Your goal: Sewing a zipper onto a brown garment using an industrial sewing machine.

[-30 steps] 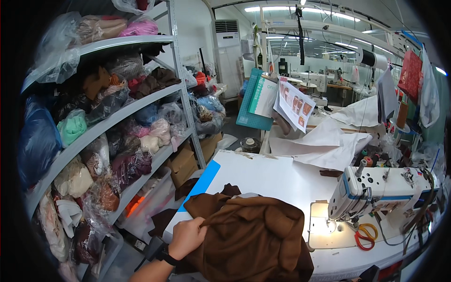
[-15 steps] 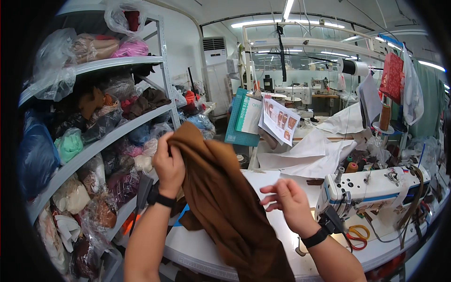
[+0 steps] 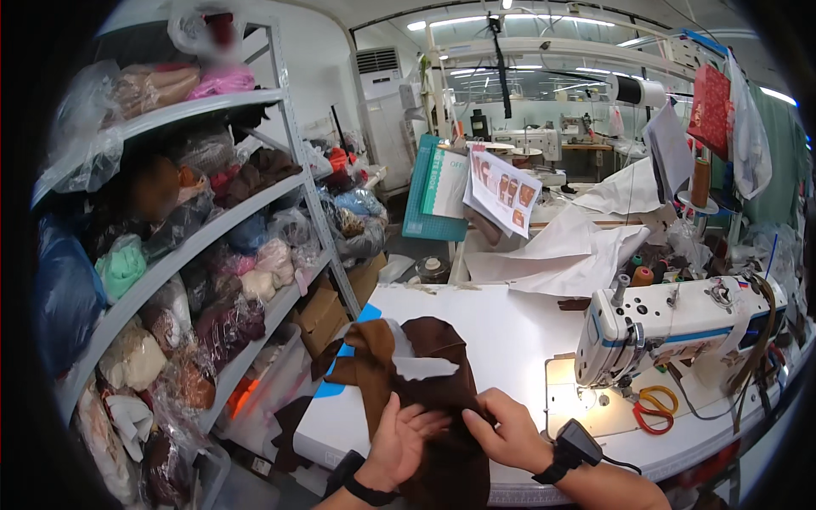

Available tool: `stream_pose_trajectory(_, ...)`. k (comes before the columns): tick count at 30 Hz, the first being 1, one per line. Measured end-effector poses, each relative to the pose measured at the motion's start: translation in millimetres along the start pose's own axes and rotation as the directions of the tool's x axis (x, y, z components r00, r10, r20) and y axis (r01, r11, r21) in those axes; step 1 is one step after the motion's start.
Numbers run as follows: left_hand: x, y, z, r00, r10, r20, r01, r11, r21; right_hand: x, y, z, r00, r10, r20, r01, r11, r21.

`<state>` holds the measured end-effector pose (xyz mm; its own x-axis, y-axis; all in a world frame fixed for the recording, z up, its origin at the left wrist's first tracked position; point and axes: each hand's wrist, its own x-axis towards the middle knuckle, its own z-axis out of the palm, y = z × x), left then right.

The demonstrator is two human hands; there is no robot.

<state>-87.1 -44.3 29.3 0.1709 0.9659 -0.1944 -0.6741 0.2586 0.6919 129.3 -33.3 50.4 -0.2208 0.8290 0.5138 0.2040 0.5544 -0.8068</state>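
Note:
Brown fabric (image 3: 442,340) lies in a loose heap on the white sewing table (image 3: 510,319) and hangs over its front edge. Its dark side shows on the right, and a lighter brown part (image 3: 371,374) is on the left. A pale grey-white patch (image 3: 425,368) shows among the folds. My right hand (image 3: 512,432) is closed on the dark fabric, thumb on top. Beside it, my left hand (image 3: 410,438) has its fingers spread against the cloth, palm turned inward; the fingertips are slightly blurred.
To the right stands a white sewing machine (image 3: 680,327), its lamp lit over the needle plate. Red-and-yellow scissors (image 3: 656,410) lie by its base. White cloth (image 3: 561,255) covers the table's far side. At left, a metal shelf (image 3: 178,276) is crammed with bagged fabric.
The brown fabric, held up by my left hand before, is now down on the table. Both hands have come lower and closer together. My right hand has taken hold of the fabric.

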Motion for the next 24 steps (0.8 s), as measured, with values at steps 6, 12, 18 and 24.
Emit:
stream_pose_trajectory(6, 12, -22, 10, 0.981, 0.149, -0.123, -0.15, 0.989, 0.001, -36, 2, -19, 0.976, -0.186, 0.11, 0.207, 0.95, -0.233)
stream_pose_trajectory(12, -24, -20, 41, 0.985, 0.174, 0.003, -0.163, 0.923, -0.348, -57, 7, -29, 0.922, -0.222, 0.317, 0.361, 0.789, -0.497)
stream_pose_trajectory(18, -17, -27, 23, 0.95, 0.277, -0.146, -0.27, 0.96, 0.069, -70, -4, -34, 0.805, -0.205, 0.556, 0.52, 0.694, -0.498)
stream_pose_trajectory(24, -28, -27, 29, 0.986, 0.13, -0.108, -0.149, 0.97, -0.193, -58, -11, -29, 0.761, -0.147, 0.632, 0.453, 0.818, -0.355)
